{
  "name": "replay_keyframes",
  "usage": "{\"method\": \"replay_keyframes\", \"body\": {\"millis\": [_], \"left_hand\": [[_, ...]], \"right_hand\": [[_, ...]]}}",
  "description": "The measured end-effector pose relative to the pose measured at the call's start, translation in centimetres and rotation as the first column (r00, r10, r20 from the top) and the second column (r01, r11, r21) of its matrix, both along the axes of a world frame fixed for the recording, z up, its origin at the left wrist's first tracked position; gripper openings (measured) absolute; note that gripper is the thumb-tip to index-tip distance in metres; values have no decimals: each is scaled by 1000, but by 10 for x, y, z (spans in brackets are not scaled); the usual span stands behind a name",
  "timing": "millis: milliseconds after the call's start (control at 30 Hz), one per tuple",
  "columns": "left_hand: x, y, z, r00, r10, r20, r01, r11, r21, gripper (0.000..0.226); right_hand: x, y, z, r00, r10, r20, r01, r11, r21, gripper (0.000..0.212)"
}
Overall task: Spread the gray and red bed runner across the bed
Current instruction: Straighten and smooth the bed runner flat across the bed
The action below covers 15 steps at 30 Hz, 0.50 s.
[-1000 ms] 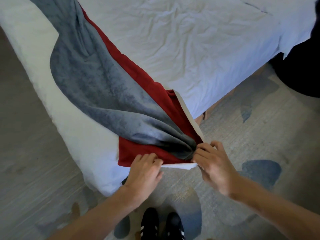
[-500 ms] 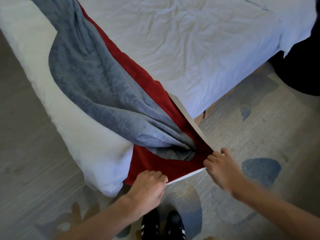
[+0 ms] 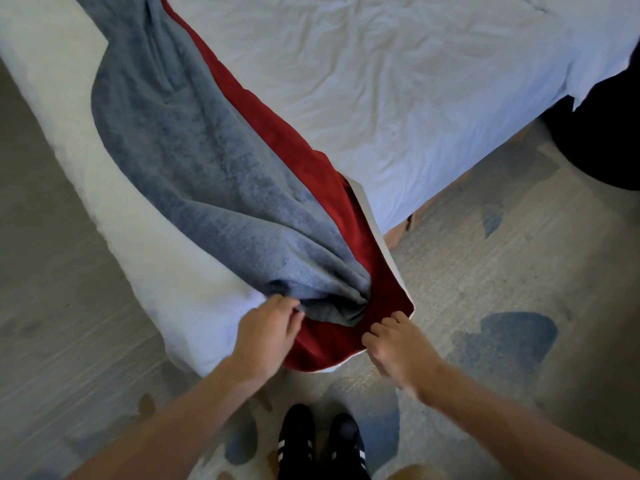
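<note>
Head camera, nearest first: black shoes [image 3: 322, 445] with white stripes stood on a patterned rug [image 3: 485, 271]. Just beyond them the left hand [image 3: 268, 336] gripped a gray fold of the bed runner [image 3: 207, 174], while the right hand [image 3: 398, 344] pinched its red hem. The runner lay bunched diagonally along the near edge of the bed [image 3: 52, 98], its end hanging off the corner. Wrinkled white sheet [image 3: 381, 81] stretched beyond.

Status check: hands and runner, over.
Left hand grips gray fold, right hand pinches red edge. Gray and red fabric bed runner bunched at white bed corner.
</note>
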State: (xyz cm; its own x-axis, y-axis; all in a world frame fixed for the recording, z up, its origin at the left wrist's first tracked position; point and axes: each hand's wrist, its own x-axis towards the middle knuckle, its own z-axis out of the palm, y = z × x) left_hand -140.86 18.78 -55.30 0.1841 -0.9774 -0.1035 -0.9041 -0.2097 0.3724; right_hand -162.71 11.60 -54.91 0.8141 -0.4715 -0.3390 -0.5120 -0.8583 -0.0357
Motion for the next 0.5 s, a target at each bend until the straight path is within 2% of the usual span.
{"method": "replay_keyframes", "body": {"millis": [67, 167, 333, 500], "left_hand": [[14, -12, 4, 997, 79, 20, -78, 996, -45, 18], [28, -26, 8, 992, 109, 63, -105, 993, -62, 18], [36, -33, 12, 989, 112, 94, -107, 993, -49, 22], [47, -39, 26, 985, 157, 72, -150, 984, -95, 27]], "right_hand": [[1, 1, -3, 1000, -22, -5, 22, 1000, 22, 22], [5, 2, -10, 999, -35, -8, 35, 996, 84, 10], [22, -5, -17, 1000, -20, -1, 20, 992, 124, 20], [57, -28, -1, 991, -71, 117, 54, 988, 142, 27]]}}
